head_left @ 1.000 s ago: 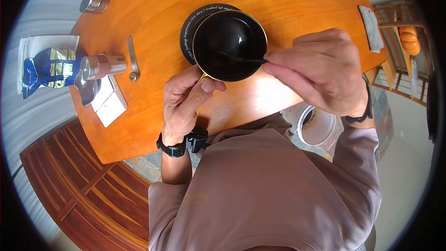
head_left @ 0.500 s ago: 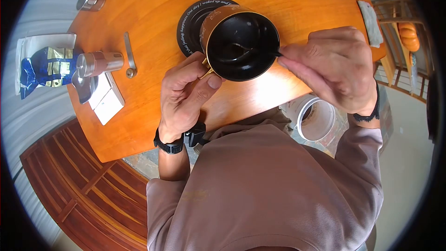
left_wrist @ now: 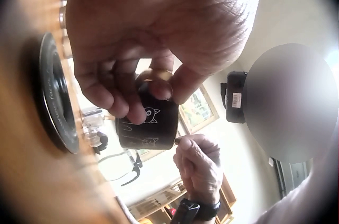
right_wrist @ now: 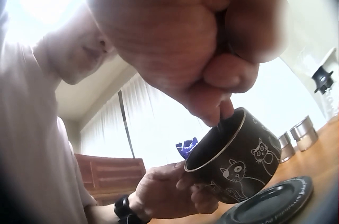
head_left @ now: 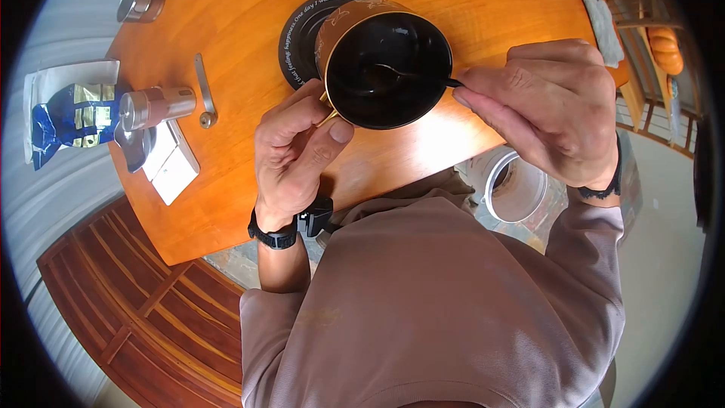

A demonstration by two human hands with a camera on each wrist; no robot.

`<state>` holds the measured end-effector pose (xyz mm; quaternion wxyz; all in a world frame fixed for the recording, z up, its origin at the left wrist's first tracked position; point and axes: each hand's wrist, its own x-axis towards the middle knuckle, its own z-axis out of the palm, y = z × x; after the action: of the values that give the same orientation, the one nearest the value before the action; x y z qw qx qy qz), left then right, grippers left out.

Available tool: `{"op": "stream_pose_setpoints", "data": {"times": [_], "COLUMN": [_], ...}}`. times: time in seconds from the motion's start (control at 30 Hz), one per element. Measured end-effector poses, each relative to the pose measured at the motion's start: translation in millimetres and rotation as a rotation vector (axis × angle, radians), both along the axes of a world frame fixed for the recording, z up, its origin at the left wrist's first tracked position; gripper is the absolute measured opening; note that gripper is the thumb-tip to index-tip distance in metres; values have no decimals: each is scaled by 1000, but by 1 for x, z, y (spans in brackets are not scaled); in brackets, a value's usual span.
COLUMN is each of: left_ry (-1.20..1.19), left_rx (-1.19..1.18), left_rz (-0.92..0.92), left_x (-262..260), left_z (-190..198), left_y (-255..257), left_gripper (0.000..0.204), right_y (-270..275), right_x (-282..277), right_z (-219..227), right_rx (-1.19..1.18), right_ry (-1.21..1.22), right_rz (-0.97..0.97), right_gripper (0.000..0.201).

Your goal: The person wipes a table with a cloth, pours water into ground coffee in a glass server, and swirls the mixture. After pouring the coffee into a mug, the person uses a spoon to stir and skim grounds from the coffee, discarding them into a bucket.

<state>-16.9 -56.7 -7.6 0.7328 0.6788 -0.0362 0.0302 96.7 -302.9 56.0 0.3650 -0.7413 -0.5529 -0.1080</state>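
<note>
A dark mug with a gold rim and white cat drawings is tilted toward the person, raised off a black saucer with white lettering. The left hand grips the mug's gold handle between thumb and fingers. At the mug's right rim, the right hand pinches the black handle of a spoon, whose bowl lies inside the mug. The left wrist view shows the mug held beside the saucer. Seen from the right wrist, the mug leans with its mouth toward the person.
At the table's left lie a blue bag, a metal-and-brown cylinder, a white flat device and a metal scoop. Steel canisters stand at the upper left, a grey cloth at the right. A white bucket is below the edge.
The mug has tilted toward the person and shifted slightly right relative to the saucer, uncovering its outer side. The right hand has moved right with the spoon.
</note>
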Motion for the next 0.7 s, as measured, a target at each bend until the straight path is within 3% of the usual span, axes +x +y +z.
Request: {"op": "stream_pose_setpoints", "data": {"times": [0.53,0.7], "left_ry": [-132,-177], "left_rx": [63,103], "left_rz": [-13,-5], "left_x": [4,6], "left_z": [-4,-8], "left_y": [-1,-5], "left_gripper": [8,9], "right_y": [-4,-6], "right_x": [4,8], "right_z": [19,39], "right_rx": [-86,-275], "right_ry": [-116,-314], "right_rz": [-25,65], "right_gripper": [19,24]}}
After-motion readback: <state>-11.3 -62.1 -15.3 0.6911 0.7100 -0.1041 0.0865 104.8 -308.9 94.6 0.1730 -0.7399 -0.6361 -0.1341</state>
